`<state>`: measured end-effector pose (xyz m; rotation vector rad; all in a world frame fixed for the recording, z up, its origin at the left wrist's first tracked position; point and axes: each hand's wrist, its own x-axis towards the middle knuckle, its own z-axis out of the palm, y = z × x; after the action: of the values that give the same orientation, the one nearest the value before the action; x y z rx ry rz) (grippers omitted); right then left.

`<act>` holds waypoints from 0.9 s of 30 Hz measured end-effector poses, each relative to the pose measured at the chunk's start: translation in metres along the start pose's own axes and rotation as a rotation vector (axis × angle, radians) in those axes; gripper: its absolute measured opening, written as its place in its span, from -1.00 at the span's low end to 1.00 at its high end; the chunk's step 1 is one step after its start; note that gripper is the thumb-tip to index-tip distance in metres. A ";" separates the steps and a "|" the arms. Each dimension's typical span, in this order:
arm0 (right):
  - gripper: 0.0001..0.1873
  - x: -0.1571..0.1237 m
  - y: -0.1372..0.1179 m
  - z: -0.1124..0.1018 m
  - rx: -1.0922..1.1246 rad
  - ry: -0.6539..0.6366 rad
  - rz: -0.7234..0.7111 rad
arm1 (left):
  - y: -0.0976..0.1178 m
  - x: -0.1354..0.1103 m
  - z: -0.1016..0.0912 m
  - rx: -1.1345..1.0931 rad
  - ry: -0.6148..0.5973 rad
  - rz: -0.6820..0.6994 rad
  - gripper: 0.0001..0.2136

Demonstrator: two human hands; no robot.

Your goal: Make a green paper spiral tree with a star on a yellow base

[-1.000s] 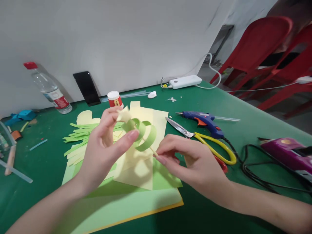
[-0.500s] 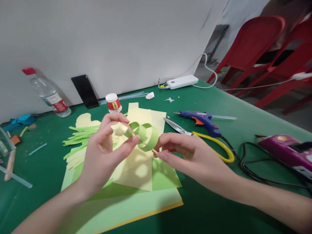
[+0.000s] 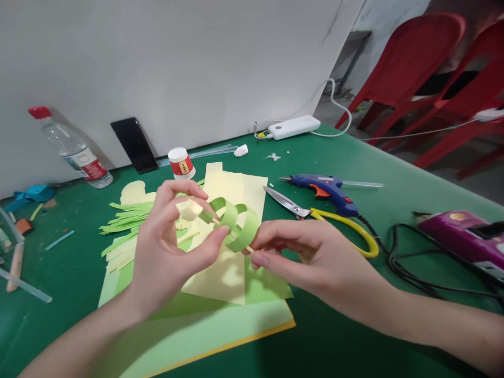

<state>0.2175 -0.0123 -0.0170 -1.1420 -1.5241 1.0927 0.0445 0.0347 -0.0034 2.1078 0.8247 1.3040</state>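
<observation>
My left hand (image 3: 167, 252) pinches a pale yellow paper piece (image 3: 189, 209) at the top of a thin wooden stick, with a green paper strip (image 3: 236, 223) curled in loops around the stick. My right hand (image 3: 303, 252) pinches the stick's lower end just right of the green loops. Both hands hover above a stack of yellow and green paper sheets (image 3: 220, 310) on the green table (image 3: 354, 341).
Yellow-handled scissors (image 3: 326, 218) and a blue glue gun (image 3: 326, 188) lie to the right, a purple device (image 3: 468, 236) with black cable beyond. Cut green strips (image 3: 122, 218), a glue pot (image 3: 180, 163), a phone (image 3: 134, 144), a water bottle (image 3: 74, 149) and a power bank (image 3: 295, 127) sit behind. Red chairs (image 3: 413, 68) stand at the far right.
Both hands lowered slightly and turned the stick, so the yellow piece and the green loops sit lower and further left. The grips stay the same.
</observation>
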 end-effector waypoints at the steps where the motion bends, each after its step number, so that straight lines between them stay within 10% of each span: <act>1: -0.90 0.000 0.000 0.000 0.002 0.005 -0.001 | 0.000 0.000 0.000 0.001 -0.002 0.002 -0.85; 27: -0.89 -0.004 -0.001 0.003 -0.023 0.120 -0.007 | -0.012 -0.005 0.011 0.016 -0.023 -0.012 -0.60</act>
<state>0.2154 -0.0171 -0.0177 -1.1959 -1.4490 0.9867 0.0499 0.0381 -0.0189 2.1233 0.8392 1.2690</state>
